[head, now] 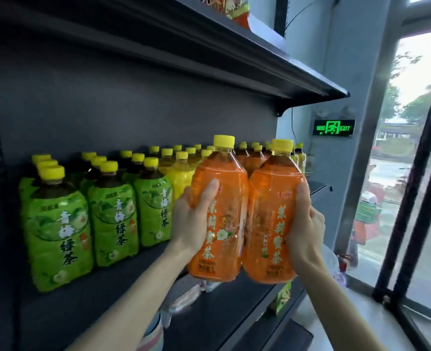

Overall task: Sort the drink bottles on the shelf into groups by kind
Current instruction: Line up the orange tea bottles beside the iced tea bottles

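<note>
Two full orange tea bottles, likely heavy and slick, are clamped mid-label, one in the left hand, one in the right hand, over the shelf front edge.

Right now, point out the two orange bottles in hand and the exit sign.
Left orange bottle point(218, 224): head view, label middle.
Right orange bottle point(272, 224): head view, label middle.
Exit sign point(334, 127): head view, lit panel centre.
</note>
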The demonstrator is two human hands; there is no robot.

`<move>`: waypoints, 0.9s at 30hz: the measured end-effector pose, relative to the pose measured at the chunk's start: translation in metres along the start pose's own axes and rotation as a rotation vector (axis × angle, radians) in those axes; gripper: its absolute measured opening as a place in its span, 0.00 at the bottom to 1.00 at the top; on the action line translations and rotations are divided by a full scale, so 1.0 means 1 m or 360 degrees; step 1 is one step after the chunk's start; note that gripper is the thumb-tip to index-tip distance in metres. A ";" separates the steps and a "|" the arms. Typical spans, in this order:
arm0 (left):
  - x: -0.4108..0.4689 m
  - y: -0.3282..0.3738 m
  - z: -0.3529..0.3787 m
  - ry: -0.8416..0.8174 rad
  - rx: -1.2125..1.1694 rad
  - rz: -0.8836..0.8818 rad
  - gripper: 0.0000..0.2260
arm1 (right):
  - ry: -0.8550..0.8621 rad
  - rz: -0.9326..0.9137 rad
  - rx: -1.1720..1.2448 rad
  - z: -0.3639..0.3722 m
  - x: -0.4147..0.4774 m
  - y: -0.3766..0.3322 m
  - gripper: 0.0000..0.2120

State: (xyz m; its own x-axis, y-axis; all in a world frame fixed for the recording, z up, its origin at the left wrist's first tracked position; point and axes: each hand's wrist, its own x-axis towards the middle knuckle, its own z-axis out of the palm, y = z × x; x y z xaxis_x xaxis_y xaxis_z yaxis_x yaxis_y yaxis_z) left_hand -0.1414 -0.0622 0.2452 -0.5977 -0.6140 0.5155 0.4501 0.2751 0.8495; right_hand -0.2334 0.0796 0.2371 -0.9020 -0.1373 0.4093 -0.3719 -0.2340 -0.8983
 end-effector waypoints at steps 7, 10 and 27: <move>0.064 -0.071 0.113 0.0077 0.0016 -0.0049 0.26 | -0.0075 -0.0026 -0.0047 -0.056 0.133 0.065 0.36; 0.091 -0.091 0.152 0.0208 0.0048 -0.0070 0.24 | -0.0137 -0.0028 -0.0059 -0.066 0.187 0.087 0.37; 0.231 -0.210 0.234 0.0744 0.0470 0.0012 0.30 | -0.0527 0.0006 0.0283 -0.016 0.391 0.204 0.27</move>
State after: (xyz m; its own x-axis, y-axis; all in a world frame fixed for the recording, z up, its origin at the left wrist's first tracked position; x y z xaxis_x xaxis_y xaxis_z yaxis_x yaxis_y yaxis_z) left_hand -0.5296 -0.0885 0.2126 -0.2069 -0.8557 0.4743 0.2076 0.4353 0.8760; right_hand -0.6653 -0.0064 0.2118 -0.7728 -0.4353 0.4619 -0.2989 -0.3924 -0.8699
